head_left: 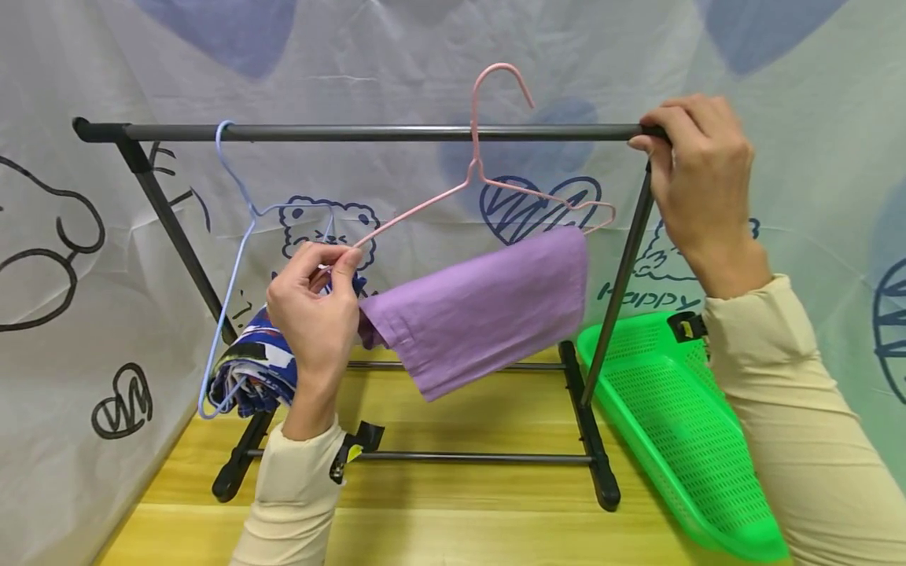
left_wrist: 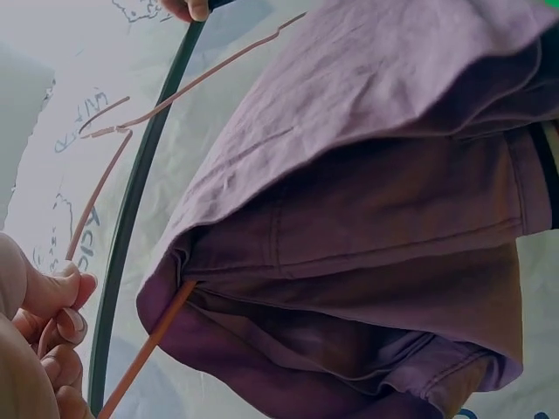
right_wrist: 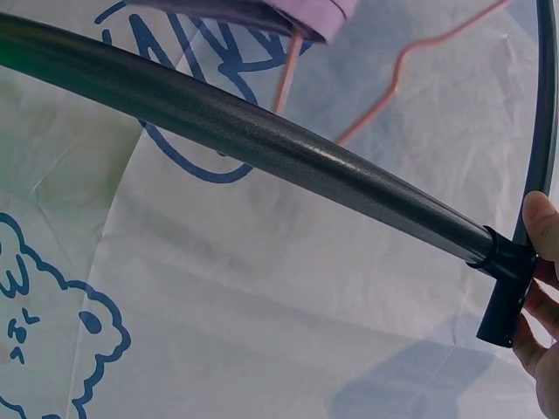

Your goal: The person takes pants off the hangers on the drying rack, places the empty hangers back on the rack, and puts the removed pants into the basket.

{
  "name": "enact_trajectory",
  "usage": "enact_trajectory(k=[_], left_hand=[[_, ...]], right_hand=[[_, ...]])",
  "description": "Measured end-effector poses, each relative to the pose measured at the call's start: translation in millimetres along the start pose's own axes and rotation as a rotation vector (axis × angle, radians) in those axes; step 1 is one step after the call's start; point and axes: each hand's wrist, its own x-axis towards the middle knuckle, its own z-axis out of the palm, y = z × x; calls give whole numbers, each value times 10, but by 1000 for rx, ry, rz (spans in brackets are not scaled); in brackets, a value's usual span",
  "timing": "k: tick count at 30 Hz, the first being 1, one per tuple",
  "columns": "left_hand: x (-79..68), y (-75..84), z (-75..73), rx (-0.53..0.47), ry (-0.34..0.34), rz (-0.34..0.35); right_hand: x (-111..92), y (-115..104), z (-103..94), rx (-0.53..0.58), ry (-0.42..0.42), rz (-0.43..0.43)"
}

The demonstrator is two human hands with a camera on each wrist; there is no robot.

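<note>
My left hand (head_left: 314,303) pinches the left arm of a pink wire hanger (head_left: 414,211) between thumb and fingers. A folded purple garment (head_left: 488,314) is draped over the hanger's lower bar, tilted up toward the right. The hanger's hook rises in front of the black rack rail (head_left: 354,133), its tip above the rail. With my right hand (head_left: 704,173) I grip the rail's right end joint, also visible in the right wrist view (right_wrist: 511,262). From the rail's left part hangs a blue hanger (head_left: 237,275) carrying a blue patterned cloth (head_left: 258,365), partly hidden behind my left hand.
A green perforated plastic basket (head_left: 679,424) stands on the wooden table (head_left: 481,527), right of the rack's right foot (head_left: 605,487). The rack's left foot (head_left: 228,479) is near my left sleeve. A pale curtain with drawings (head_left: 396,71) surrounds the back and sides.
</note>
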Motion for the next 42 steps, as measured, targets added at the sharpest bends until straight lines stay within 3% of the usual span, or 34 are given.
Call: enact_trajectory(k=[9,20,30,36,42], left_hand=[[-145,-107,-192,-19,-15,34],[-335,-215,-315,-47,-56,64],[-597,-332,-458,-65,-96,39],[-702,-365,-465,-107,-110,24],[-737,-372,-415,-123,-129,33]], right_hand=[[3,-26,11,10,3,13],[37,-39,-60,31,33,12],[-19,-6,-127,32,11,-5],[-3,18,-191,9,-7,-55],[-26,40,-282,-1,-10,-35]])
